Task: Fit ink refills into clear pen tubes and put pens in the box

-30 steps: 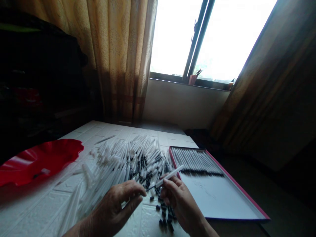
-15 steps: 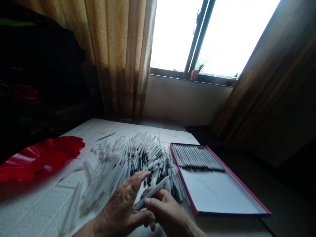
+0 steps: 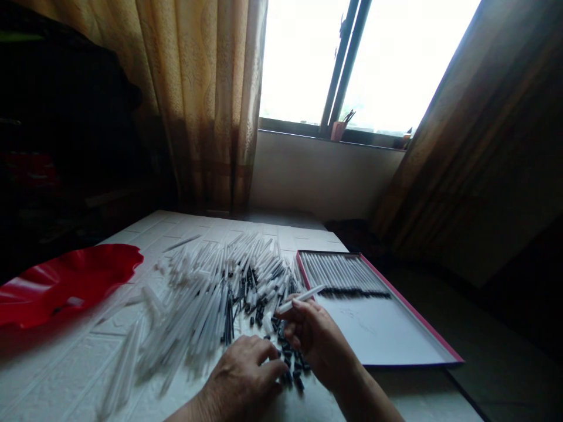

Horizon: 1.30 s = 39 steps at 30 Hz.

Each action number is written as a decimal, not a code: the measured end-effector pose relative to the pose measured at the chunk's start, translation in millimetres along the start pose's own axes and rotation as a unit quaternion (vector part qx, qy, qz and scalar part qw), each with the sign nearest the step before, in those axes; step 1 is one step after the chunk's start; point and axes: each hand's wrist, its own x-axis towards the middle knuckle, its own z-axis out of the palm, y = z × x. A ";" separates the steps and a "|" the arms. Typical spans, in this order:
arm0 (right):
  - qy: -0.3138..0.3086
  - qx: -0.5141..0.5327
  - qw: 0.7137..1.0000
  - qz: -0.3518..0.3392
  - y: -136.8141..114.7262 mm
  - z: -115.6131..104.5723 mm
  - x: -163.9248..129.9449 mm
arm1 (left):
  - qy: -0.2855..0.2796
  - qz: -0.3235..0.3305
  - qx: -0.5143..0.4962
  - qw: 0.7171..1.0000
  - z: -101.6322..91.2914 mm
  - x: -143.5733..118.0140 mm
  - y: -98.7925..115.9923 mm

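Note:
In my right hand [image 3: 314, 334], a white pen barrel [image 3: 303, 298] is pinched between thumb and fingers, slanting up to the right, its tip near the box's left edge. My left hand [image 3: 246, 375] is low over the table with its fingers curled and thumb drawn in. It is beside small black pen caps [image 3: 288, 354], and whatever its fingertips hold is hidden. Beyond both hands spreads a heap of clear pen tubes [image 3: 189, 316], dark refills [image 3: 227, 316] and white pen parts. A shallow pink-edged box [image 3: 409, 340] contains a row of pens with black ends [image 3: 352, 272].
A red wavy-rimmed bowl [image 3: 74, 281] stands at the left of the white brick-patterned table [image 3: 57, 375]. Behind the table hang yellow curtains [image 3: 197, 105] beside a bright window. A pink cup [image 3: 338, 130] with thin sticks sits on the sill.
My hands have separated. The right moved up and right with the pen barrel towards the box. My left hand dropped to the black caps and its fingers curled. The view shifted slightly.

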 end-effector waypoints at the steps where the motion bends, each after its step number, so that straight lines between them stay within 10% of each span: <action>1: -0.007 -0.002 1.000 0.001 1.7 0.3 -0.1 | 0.000 0.000 0.002 1.000 1.5 1.3 2.0; 16: -0.007 -0.004 1.000 0.020 11.6 1.0 -0.3 | 0.024 -0.072 -0.098 0.992 -36.2 0.4 -10.1; 20: 0.008 0.009 0.999 0.033 14.9 1.7 -0.2 | 0.094 -0.196 -0.281 0.935 -45.0 0.3 -22.0; 27: 0.015 0.013 0.999 0.028 26.2 -2.6 1.8 | 0.119 -0.371 -0.563 0.729 -24.1 1.4 -25.9; 39: 0.011 -0.065 0.998 -0.011 40.2 -5.3 4.1 | 0.106 -0.395 -0.581 0.704 -31.9 6.0 -21.5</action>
